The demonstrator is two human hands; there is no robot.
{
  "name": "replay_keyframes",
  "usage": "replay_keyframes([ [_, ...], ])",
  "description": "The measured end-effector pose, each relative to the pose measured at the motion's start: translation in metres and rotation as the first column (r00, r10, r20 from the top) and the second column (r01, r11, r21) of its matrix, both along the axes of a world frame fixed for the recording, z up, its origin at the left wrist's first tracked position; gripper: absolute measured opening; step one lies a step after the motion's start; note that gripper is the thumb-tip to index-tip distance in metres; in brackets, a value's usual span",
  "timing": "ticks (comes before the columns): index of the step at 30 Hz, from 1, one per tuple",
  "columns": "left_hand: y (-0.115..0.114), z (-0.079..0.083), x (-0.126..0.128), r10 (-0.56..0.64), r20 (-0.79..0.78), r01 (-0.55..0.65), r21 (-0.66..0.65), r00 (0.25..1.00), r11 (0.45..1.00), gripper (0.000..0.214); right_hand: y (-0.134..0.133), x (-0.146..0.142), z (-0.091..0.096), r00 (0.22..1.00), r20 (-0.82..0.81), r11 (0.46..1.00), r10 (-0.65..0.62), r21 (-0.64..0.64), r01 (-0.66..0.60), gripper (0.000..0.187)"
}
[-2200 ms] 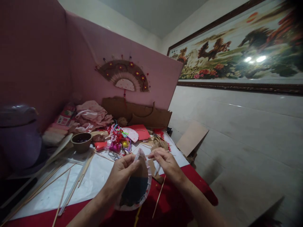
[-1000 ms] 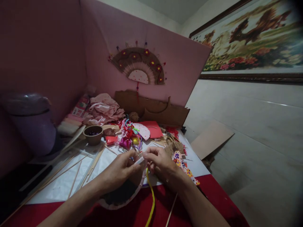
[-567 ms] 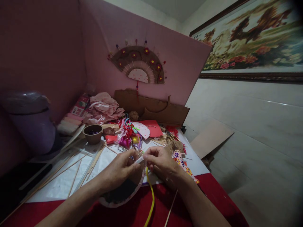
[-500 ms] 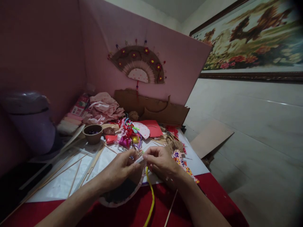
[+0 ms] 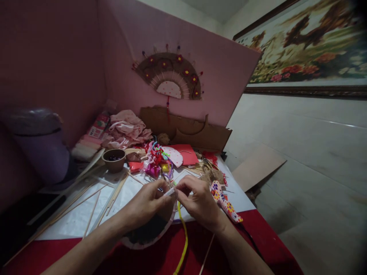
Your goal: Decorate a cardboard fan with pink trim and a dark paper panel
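Note:
My left hand (image 5: 145, 202) is closed on the edge of a round, dark flat piece (image 5: 147, 229) with a pale wrapped rim. A short white strip (image 5: 169, 192) shows at that edge, between my two hands. My right hand (image 5: 197, 196) pinches the strip's end with thumb and forefinger. Below the fingers hangs a yellow cord (image 5: 184, 235), running down over the red cloth. The upper part of the round piece is hidden by my left hand.
Behind my hands lie colourful pipe cleaners (image 5: 155, 156), a red sheet (image 5: 186, 152) and a brown bowl (image 5: 114, 160). Thin sticks (image 5: 91, 214) are on the left, flowered fabric (image 5: 226, 204) on the right. A decorated fan (image 5: 172, 76) hangs on the pink board.
My right hand has turned slightly, its fingertips still at the white strip. My left hand keeps its grip. The whole view has shifted a little.

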State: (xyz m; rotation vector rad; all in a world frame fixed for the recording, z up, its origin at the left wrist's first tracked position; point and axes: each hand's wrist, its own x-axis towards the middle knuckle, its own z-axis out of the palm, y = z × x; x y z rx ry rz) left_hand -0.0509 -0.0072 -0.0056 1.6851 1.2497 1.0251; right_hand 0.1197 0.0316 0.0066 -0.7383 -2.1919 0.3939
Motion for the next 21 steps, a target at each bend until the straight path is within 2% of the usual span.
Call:
replay_keyframes([
  [6,0.001,-0.004,0.0,0.026,-0.028,-0.025,0.036,0.999,0.999,0.012,-0.002,-0.002,-0.003,0.998,0.052,0.996,0.033,0.081,-0.037,0.013],
  [14,0.004,-0.011,-0.001,0.054,0.004,-0.055,0.071,0.999,0.996,0.012,-0.014,-0.01,-0.013,0.986,0.15,0.978,-0.067,0.205,0.035,0.015],
  [18,0.005,-0.011,0.001,0.058,0.047,-0.062,0.069,0.997,0.996,0.017,-0.023,-0.017,-0.017,0.963,0.214,0.944,-0.165,0.318,0.091,0.021],
  [21,0.004,-0.01,0.002,0.068,0.126,-0.07,0.012,0.99,0.997,0.022,-0.027,-0.02,-0.019,0.932,0.26,0.889,-0.251,0.444,0.115,0.027],
])
